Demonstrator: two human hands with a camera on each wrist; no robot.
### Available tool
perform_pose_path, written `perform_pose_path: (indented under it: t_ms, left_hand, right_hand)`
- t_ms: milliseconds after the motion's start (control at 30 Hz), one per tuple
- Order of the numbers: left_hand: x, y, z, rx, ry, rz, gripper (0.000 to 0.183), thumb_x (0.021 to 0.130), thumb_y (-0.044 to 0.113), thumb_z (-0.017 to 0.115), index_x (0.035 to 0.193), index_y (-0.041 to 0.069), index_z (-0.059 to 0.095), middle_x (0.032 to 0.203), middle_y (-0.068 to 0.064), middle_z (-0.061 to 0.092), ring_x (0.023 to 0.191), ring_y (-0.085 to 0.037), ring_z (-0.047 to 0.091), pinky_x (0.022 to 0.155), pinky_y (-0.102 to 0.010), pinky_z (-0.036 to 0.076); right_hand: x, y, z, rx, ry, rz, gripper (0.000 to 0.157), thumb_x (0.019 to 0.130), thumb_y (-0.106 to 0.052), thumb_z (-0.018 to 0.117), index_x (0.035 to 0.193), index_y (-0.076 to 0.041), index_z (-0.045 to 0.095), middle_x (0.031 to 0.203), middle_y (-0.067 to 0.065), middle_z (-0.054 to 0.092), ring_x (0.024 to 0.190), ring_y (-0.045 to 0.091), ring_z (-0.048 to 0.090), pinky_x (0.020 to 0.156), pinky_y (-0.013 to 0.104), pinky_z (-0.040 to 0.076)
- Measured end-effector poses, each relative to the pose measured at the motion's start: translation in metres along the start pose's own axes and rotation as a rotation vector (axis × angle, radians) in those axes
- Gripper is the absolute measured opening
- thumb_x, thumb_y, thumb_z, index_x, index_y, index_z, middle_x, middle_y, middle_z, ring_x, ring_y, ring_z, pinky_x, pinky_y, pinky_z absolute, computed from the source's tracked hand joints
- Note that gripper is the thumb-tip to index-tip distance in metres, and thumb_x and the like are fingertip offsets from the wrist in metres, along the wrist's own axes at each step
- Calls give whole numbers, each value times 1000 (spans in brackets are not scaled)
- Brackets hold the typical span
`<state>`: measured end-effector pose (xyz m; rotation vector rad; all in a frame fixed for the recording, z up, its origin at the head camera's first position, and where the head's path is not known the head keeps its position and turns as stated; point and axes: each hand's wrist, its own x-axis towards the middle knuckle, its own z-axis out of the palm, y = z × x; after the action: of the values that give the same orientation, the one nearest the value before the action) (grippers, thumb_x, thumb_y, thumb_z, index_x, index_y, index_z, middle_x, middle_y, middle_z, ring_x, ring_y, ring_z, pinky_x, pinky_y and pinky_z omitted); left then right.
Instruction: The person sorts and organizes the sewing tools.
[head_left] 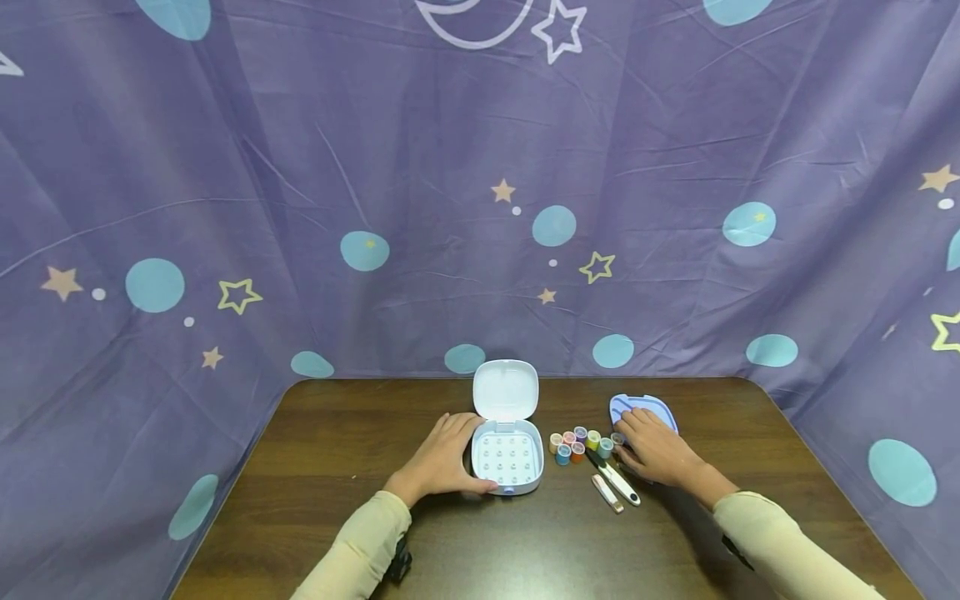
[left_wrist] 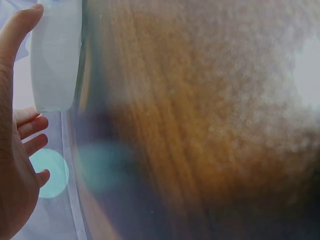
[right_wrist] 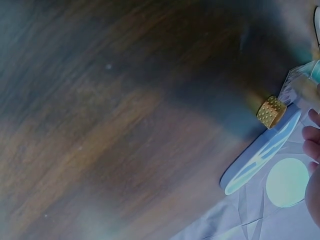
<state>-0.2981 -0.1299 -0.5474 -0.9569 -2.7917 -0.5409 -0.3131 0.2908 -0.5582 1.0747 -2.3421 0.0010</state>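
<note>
My left hand (head_left: 446, 457) grips an open white box (head_left: 538, 482) by its left side, thumb at the front and fingers toward the hinge. Rows of small pegs line the box's inside; its lid (head_left: 506, 390) stands raised behind. Over a blue tray (head_left: 663, 408) on the right, my right hand (head_left: 656, 447) reaches down with fingers bent. Close to the fingers in the right wrist view are a gold thimble (right_wrist: 271, 112) and a clear piece (right_wrist: 294, 85). I cannot tell whether that hand holds anything. Several coloured thread spools (head_left: 577, 451) sit between the hands.
In front of the spools lie a slim white-and-black tool (head_left: 621, 485) and a short white tool (head_left: 607, 492) with a metallic end. The wooden table (head_left: 330, 450) ends at a purple curtain (head_left: 450, 317) with stars and dots.
</note>
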Motion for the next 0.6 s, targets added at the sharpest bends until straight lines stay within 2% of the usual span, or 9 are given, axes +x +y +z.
perform_pose_path:
  t_ms: [233,600]
  left_hand:
    - [0,0,0,0,3,0,111,65,78,78,148,11,46,141,-5,54,139,-25,45,119,-60,29]
    - [-1,2,-2,-21,-6,-12,112,66,77,78,149,10,45,142,-5,53,139,-26,44,119,-61,29]
  right_hand:
    - [1,-3,0,55,28,47,24,80,-23,76,92,-8,62,87,2,54,85,24,53,81,41,44]
    - [-1,-6,0,88,21,96,22,80,-22,76,90,-9,62,86,0,53,83,21,50,75,38,40]
